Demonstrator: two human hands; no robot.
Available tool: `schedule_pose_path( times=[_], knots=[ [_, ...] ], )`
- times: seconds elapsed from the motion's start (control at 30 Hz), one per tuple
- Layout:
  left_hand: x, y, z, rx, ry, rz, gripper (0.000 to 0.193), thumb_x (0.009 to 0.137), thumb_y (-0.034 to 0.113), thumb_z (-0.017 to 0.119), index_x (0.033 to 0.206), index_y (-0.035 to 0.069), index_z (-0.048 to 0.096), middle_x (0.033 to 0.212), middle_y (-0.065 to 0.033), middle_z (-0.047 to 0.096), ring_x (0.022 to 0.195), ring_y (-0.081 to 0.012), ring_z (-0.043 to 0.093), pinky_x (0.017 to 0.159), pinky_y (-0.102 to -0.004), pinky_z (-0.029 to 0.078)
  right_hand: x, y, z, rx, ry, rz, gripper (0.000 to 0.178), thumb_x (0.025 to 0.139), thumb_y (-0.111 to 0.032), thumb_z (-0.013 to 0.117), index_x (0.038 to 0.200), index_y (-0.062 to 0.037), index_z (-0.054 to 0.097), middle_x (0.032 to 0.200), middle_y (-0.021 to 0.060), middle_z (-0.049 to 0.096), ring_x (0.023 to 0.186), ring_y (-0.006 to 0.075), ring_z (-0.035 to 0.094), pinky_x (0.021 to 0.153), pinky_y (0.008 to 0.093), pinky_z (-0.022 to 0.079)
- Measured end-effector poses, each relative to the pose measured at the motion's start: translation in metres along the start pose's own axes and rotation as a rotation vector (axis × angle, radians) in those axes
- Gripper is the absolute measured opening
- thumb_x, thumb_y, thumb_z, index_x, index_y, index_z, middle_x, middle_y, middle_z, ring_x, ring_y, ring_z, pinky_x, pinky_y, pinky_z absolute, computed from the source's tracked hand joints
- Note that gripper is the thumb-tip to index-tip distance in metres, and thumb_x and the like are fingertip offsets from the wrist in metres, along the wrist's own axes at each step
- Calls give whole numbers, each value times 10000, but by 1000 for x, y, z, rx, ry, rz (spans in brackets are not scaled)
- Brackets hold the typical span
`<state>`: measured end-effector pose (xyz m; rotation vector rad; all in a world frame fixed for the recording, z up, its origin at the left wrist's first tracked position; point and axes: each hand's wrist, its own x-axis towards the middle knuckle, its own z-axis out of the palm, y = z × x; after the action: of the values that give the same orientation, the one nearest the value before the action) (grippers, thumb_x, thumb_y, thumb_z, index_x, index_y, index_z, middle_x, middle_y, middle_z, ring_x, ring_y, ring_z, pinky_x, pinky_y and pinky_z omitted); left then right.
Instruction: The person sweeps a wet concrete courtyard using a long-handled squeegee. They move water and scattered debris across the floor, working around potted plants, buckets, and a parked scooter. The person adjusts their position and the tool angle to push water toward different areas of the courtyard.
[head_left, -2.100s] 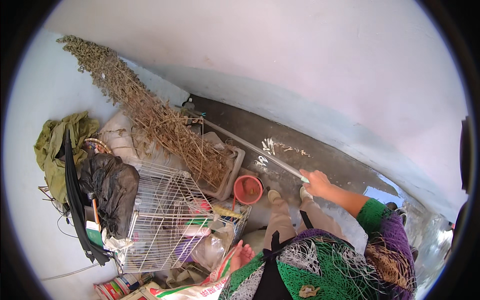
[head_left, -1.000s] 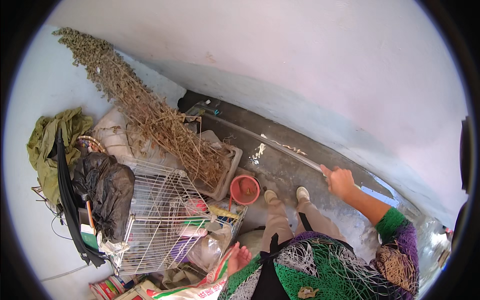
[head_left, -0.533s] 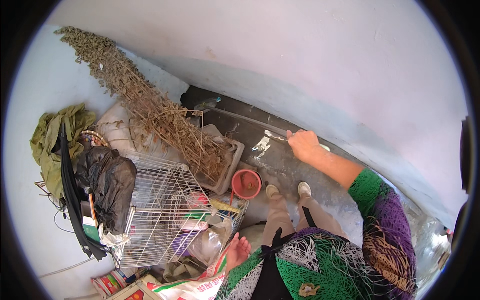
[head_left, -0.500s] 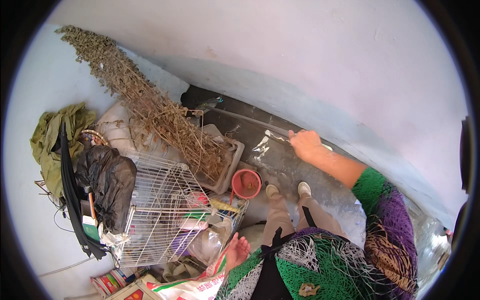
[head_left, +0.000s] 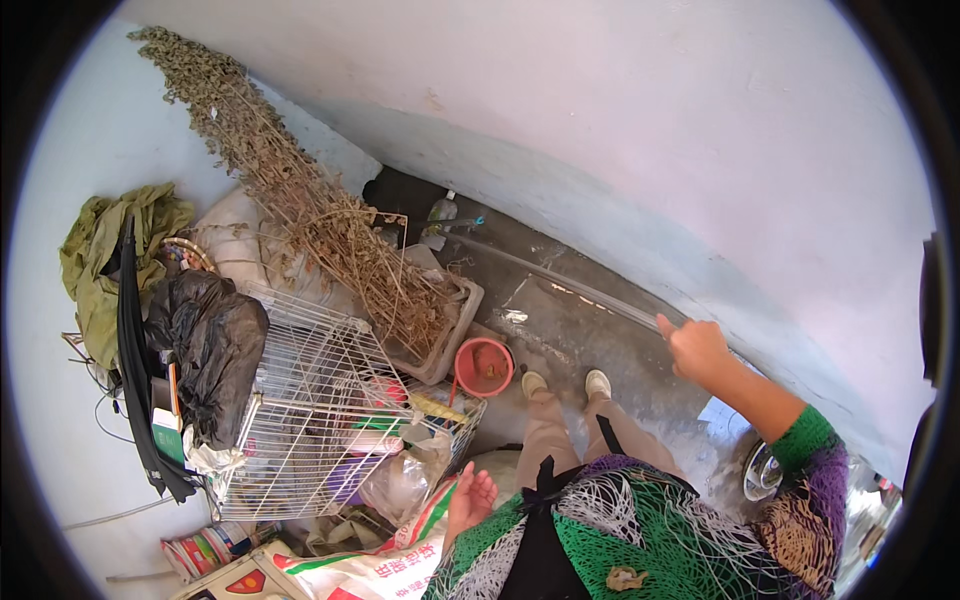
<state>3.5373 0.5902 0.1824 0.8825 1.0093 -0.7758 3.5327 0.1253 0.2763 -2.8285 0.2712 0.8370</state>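
My right hand (head_left: 697, 352) is closed round the near end of a long, thin grey pole (head_left: 570, 285). It stretches along the foot of the wall to a dark head with a blue tip, so it looks like a reaching tool. Beside that head, in the far corner, a clear plastic bottle (head_left: 441, 210) with a pale label stands on the dark floor. Whether the head touches the bottle I cannot tell. Low in the view, my left hand (head_left: 472, 497) is held palm up with its fingers apart and nothing in it, above a white printed sack (head_left: 395, 570).
Left of my feet are a red bucket (head_left: 483, 367), a grey plastic crate (head_left: 462, 325) under a bundle of dried plants (head_left: 290, 190), and a white wire cage (head_left: 300, 420). A black bag (head_left: 212, 350) and a black umbrella (head_left: 135, 370) lean there. A wall (head_left: 700, 180) runs along the right.
My right hand has moved right and nearer to me, drawing the pole back with it. The bottle in the corner now shows more plainly. My left hand has hardly moved.
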Motion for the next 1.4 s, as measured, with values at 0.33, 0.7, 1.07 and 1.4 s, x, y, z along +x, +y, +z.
schedule_pose_path(
  times=[0.33,0.7,1.07,1.4],
  knots=[
    [8,-15,-3,-27,-18,-40,309,854,176,505,1162,186,478,887,-42,619,771,-171,591,740,-366,467,-81,18,9,55,77,91,502,647,-103,612,1133,-58,493,639,138,580,593,306,579,509,416,441],
    [35,-1,5,51,-154,-168,300,874,152,477,1172,184,463,904,-68,612,776,-195,589,737,-374,474,-165,-2,-24,12,39,248,472,632,-124,645,1092,-84,545,631,125,577,598,299,570,539,409,442],
    [81,59,16,252,-202,-204,329,864,156,496,1191,170,461,886,-59,617,769,-181,591,739,-362,476,-236,-83,-29,560,8,653,450,577,-9,675,1022,-49,618,714,213,594,597,277,591,602,332,462],
    [82,85,19,293,-227,-214,362,854,126,482,1213,153,437,912,-76,603,778,-197,586,725,-367,481,-183,-127,17,1298,-80,592,420,739,-34,609,1147,16,519,583,45,535,438,92,478,421,259,402]
  ],
)
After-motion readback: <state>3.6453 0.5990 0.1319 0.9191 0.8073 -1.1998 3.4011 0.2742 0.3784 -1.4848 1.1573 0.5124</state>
